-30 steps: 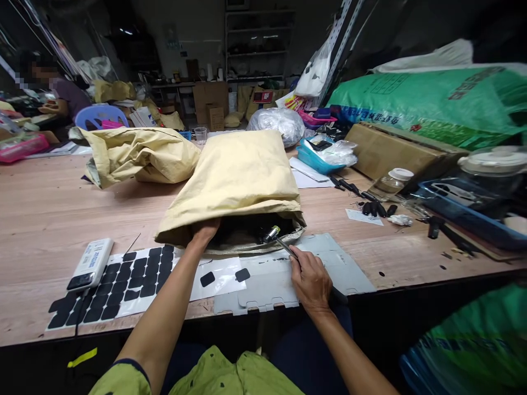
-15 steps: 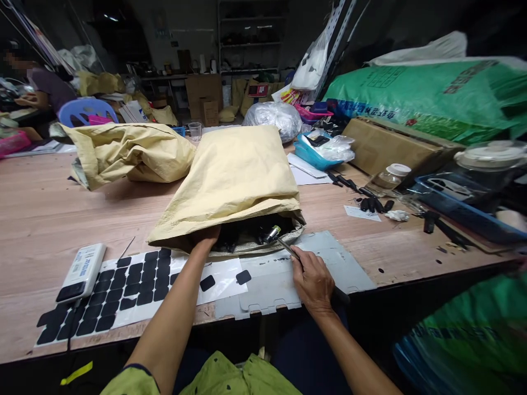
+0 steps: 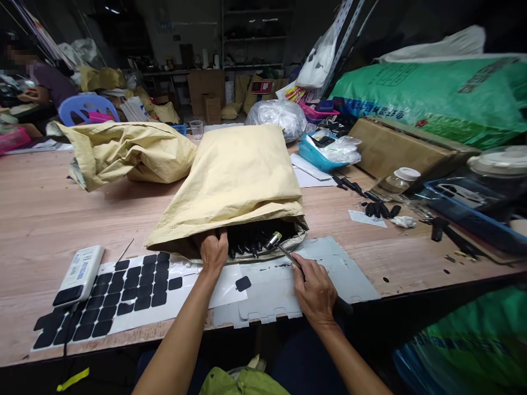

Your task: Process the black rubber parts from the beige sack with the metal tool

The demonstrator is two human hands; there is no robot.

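My right hand (image 3: 316, 288) is closed round the shaft of a small hammer (image 3: 272, 240), which has a shiny metal head and a yellow-green face. The hammer head rests at the mouth of a pale yellow sack (image 3: 242, 175) lying on the table. At the left part of that mouth is my left hand (image 3: 214, 249), its fingers partly inside and hidden under the upper flap. Several black pointed pieces (image 3: 251, 246) show in the dark opening beside it. Below the sack lie a grey board (image 3: 284, 291) and a white sheet (image 3: 228, 282) with black rounded-square stickers (image 3: 130, 281).
A white power bank (image 3: 80, 271) with a cable stands at the left. Another yellow sack (image 3: 132, 153) lies behind. To the right are black parts (image 3: 376, 210), a lidded jar (image 3: 399, 181), a blue tray (image 3: 473, 214) and a cardboard box (image 3: 407, 145). Another person (image 3: 45, 77) sits far left.
My left hand has drawn partly out of the sack, so its back now shows at the opening. My right hand keeps hold of the hammer in nearly the same place.
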